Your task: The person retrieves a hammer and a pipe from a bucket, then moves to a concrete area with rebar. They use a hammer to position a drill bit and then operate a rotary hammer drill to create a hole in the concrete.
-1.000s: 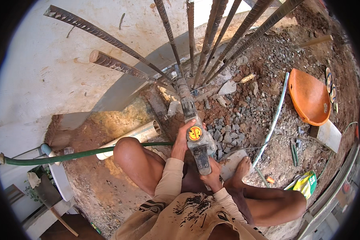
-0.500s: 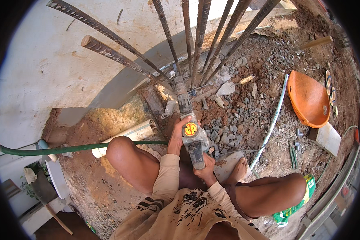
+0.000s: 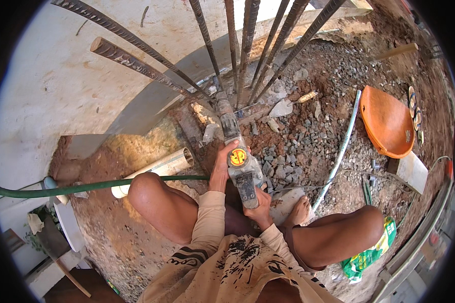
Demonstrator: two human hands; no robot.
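Between my knees is a grey power hammer drill point(image 3: 246, 177) with a round yellow and red sticker on its body. My left hand point(image 3: 220, 164) is closed around the drill's left side, thumb on top. Farther back, my right hand point(image 3: 261, 208) wraps the rear handle. The drill's nose points away from me at the foot of several upright ribbed steel bars point(image 3: 206, 40). Its tip is hard to make out among the bars and rubble. A trowel point(image 3: 282, 108) with a pale handle lies on the gravel to the right of the bars.
A white wall point(image 3: 60, 91) rises at the left. A green hose point(image 3: 96, 186) crosses a cream pipe point(image 3: 159, 169) beside my left knee. To the right are a pale pipe point(image 3: 338, 159), an orange basin point(image 3: 387, 123), a board point(image 3: 412, 171) and a green bag point(image 3: 371, 257). Gravel point(image 3: 288, 156) lies ahead.
The whole view has shifted slightly, so most things sit a little farther left. Both hands keep their hold on the drill, and its nose stays at the foot of the bars.
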